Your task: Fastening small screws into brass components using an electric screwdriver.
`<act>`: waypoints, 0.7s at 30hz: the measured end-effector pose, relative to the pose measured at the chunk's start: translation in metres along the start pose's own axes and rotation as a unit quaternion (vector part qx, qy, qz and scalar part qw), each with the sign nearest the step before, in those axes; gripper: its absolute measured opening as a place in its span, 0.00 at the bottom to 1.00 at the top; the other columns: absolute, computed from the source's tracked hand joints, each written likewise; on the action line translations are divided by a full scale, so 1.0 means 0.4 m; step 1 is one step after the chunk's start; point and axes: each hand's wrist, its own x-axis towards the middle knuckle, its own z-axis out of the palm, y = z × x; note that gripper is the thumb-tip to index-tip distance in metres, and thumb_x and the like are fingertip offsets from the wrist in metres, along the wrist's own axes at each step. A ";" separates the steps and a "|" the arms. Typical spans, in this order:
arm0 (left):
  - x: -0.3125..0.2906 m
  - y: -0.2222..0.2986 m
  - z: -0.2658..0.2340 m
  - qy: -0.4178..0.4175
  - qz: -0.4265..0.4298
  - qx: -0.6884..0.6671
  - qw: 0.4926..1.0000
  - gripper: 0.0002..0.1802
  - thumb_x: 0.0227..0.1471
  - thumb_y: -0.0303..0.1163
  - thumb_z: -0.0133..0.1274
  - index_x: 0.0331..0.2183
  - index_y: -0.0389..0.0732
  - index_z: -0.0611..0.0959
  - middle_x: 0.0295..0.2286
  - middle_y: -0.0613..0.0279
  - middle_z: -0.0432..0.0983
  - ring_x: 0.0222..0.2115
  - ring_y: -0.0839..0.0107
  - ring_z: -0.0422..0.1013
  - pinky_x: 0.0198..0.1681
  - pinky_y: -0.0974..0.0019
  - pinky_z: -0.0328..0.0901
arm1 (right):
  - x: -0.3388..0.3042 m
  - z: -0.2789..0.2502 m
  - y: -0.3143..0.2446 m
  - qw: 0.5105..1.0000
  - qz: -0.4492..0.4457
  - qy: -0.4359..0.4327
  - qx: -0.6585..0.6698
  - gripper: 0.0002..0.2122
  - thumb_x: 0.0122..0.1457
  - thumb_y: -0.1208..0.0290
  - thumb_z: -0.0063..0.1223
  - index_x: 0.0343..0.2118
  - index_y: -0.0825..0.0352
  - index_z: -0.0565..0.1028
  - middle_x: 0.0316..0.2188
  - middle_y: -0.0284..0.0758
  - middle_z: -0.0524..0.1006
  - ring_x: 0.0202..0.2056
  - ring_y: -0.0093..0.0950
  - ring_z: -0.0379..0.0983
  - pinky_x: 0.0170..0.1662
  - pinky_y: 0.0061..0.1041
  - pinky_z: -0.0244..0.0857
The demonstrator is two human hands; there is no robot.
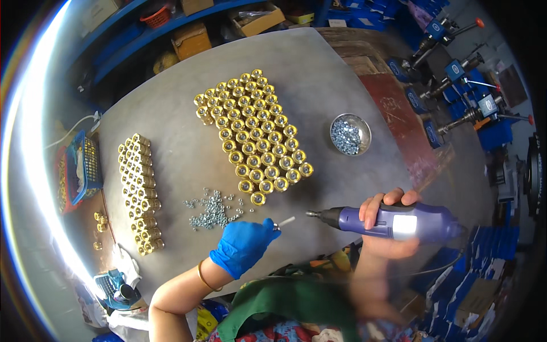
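My left hand (pixel 242 245), in a blue glove, is closed in a pinch on a thin white rod (pixel 287 221) with a small metallic part at its base. In my bare right hand (pixel 390 225) is a purple electric screwdriver (pixel 419 222), its tip pointing left toward the rod, a short gap apart. Loose small silver nuts (pixel 213 211) lie scattered on the table just beyond my left hand. Farther off stands a large block of brass-coloured round fittings (pixel 256 134) in close rows. A metal bowl (pixel 369 139) holds more small silver pieces.
Another group of brass fittings (pixel 137 194) stands at the left of the grey table (pixel 171 114). Blue baskets (pixel 88 165) sit beyond the left edge. Lever presses (pixel 456 71) line the right side, and a blue shelf (pixel 148 34) with boxes runs along the back.
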 end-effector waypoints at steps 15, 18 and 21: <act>-0.037 -0.033 0.140 0.160 -0.098 -0.665 0.723 0.40 0.35 0.21 0.62 0.53 0.43 0.65 0.38 0.65 0.71 0.39 0.74 0.67 0.43 0.70 0.61 | -0.027 -0.041 -0.040 0.997 0.053 0.014 -0.055 0.37 0.41 0.41 0.56 0.48 0.63 0.58 0.36 0.37 0.72 0.20 0.29 0.68 0.25 0.28 0.63; -0.021 -0.004 0.199 0.265 -0.098 -0.699 0.657 0.42 0.33 0.20 0.63 0.52 0.42 0.65 0.38 0.65 0.69 0.41 0.73 0.65 0.44 0.69 0.61 | -0.020 -0.035 -0.029 0.997 0.069 0.013 -0.033 0.36 0.41 0.41 0.56 0.47 0.62 0.58 0.36 0.36 0.72 0.20 0.29 0.69 0.25 0.28 0.63; 0.005 0.000 0.225 0.354 -0.059 -0.411 0.838 0.26 0.33 0.22 0.62 0.40 0.41 0.75 0.34 0.62 0.70 0.36 0.67 0.67 0.41 0.68 0.62 | -0.012 -0.031 -0.022 0.996 0.084 0.012 -0.029 0.36 0.41 0.41 0.56 0.47 0.62 0.59 0.36 0.36 0.72 0.20 0.30 0.69 0.25 0.28 0.63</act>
